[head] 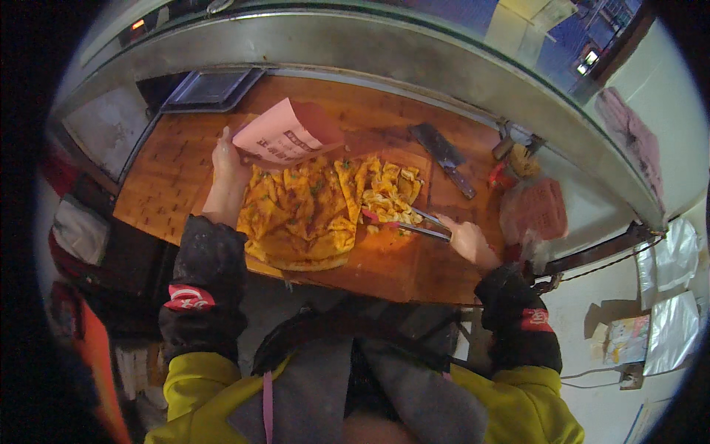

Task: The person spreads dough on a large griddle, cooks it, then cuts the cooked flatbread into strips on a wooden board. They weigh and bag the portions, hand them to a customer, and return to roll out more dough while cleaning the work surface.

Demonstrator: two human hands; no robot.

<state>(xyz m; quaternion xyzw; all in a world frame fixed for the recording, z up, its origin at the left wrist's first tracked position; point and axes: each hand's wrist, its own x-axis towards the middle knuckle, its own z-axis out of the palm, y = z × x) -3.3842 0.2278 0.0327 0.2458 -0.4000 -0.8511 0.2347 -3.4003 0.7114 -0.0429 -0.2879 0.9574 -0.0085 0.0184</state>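
Observation:
My left hand (pixel 228 161) grips a pink paper bag (pixel 277 133) by its near left side; the bag bears writing, and its mouth gapes toward the right. In my right hand (pixel 468 238) is a pair of metal tongs (pixel 424 228) with red tips. Those tips touch a heap of cut flatbread pieces (pixel 391 200). Left of the heap lies a large folded flatbread (pixel 302 216), golden, with brown sauce and green bits on it. Both lie on a wooden board (pixel 383 261).
A cleaver (pixel 442 158) lies beyond the cut pieces. Pink paper bags (pixel 533 208) are stacked at the right edge of the wooden counter. A clear plastic tray (pixel 211 91) sits at the far left corner. A metal ledge (pixel 355 47) bounds the far side.

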